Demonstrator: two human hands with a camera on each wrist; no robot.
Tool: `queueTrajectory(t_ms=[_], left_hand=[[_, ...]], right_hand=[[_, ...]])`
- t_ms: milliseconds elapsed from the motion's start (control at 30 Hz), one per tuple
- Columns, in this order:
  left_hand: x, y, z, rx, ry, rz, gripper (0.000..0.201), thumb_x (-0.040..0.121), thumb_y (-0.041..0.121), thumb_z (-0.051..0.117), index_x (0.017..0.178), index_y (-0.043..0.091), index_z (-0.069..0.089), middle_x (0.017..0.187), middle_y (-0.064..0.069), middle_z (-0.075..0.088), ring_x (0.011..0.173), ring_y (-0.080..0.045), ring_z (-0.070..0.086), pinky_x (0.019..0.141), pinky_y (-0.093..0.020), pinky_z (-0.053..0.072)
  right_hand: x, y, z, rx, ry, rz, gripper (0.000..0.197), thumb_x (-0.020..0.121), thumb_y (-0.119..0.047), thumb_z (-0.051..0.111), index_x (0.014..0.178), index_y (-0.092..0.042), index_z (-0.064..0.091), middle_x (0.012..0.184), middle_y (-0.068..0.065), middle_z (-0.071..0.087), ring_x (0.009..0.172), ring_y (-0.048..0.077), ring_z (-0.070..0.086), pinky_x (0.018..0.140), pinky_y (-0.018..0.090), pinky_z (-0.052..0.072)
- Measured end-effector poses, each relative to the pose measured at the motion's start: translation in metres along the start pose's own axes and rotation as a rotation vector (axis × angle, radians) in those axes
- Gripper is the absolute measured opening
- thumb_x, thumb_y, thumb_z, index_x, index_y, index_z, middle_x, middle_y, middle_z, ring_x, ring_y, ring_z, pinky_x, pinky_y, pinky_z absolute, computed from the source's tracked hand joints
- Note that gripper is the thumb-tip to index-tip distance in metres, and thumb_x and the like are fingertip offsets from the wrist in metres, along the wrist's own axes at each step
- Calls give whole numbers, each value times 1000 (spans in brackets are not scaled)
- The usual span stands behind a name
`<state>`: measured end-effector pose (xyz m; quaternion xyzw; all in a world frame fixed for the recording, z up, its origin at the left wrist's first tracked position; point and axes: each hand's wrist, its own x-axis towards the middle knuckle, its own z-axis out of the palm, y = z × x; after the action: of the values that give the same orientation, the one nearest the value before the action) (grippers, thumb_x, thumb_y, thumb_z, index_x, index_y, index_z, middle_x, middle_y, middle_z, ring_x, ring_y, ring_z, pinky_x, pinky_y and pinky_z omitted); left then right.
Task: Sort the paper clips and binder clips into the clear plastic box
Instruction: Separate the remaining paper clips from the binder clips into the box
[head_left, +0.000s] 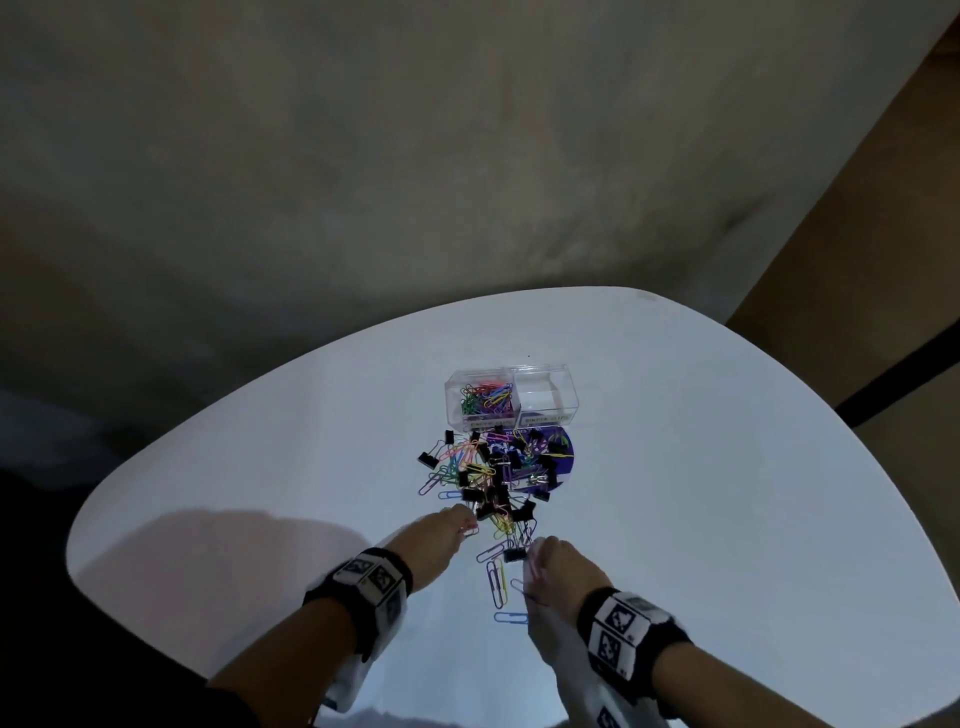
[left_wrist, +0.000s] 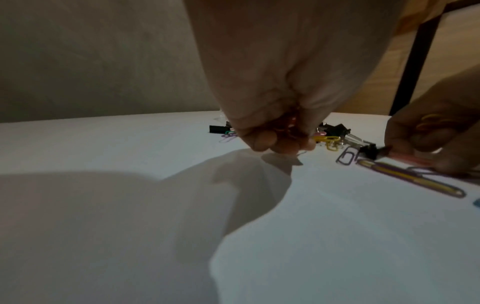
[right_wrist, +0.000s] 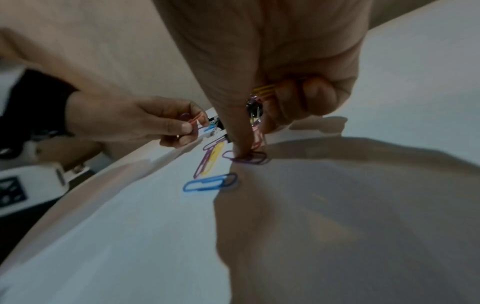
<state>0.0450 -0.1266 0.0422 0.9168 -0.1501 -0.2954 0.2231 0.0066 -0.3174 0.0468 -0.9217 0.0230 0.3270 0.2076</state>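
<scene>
The clear plastic box (head_left: 511, 397) stands at the far side of the table; its left compartment holds coloured paper clips, and its right one looks empty. A mixed pile of paper clips and black binder clips (head_left: 488, 478) lies in front of it. My left hand (head_left: 465, 522) is at the pile's near edge, its fingers curled round pink and orange paper clips (left_wrist: 288, 129). My right hand (head_left: 535, 553) holds yellow paper clips (right_wrist: 265, 90) in its curled fingers. One straight finger presses a purple paper clip (right_wrist: 246, 158) onto the table.
A purple round label (head_left: 558, 457) lies under the pile's right side. Loose clips lie near my right hand: a blue one (right_wrist: 210, 183), a purple and yellow pair (right_wrist: 209, 162), and a black binder clip (left_wrist: 369, 151). The white table (head_left: 727, 493) has a curved edge.
</scene>
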Motion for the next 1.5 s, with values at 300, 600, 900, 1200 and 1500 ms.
queueTrajectory(t_ms=[300,600,900,1200,1500], left_hand=[[-4,12,-4,-113,-1,-6,14,93,20,37,84,30,38,84,-2,50,75,-21,44,71,-36,40],[6,15,9,397,-135,134,81,72,52,68,136,22,29,137,-5,50,120,-28,52,101,-43,45],[10,6,-6,509,4,140,38,92,36,44,123,14,47,124,-9,56,113,-31,54,92,-41,45],[18,25,-14,681,-54,171,36,93,22,37,120,3,50,126,-14,50,118,-30,46,94,-41,41],[19,11,-34,28,45,15,21,97,21,37,97,10,56,92,-8,58,89,-27,57,75,-30,39]], right_hand=[[2,15,-29,123,90,-94,22,92,-8,38,74,-22,40,76,0,53,70,18,48,67,25,34],[-10,24,-14,124,21,62,72,69,-54,68,125,-21,37,120,1,48,112,22,52,89,30,41],[7,15,-8,5,29,-48,75,74,-39,68,132,-19,26,130,8,46,115,27,52,92,36,44],[25,13,-24,-57,89,-189,7,92,-18,38,91,-19,45,117,11,53,95,26,57,87,34,44],[11,29,-47,-39,146,-12,32,88,-36,50,110,-13,48,116,8,53,104,26,57,84,32,43]])
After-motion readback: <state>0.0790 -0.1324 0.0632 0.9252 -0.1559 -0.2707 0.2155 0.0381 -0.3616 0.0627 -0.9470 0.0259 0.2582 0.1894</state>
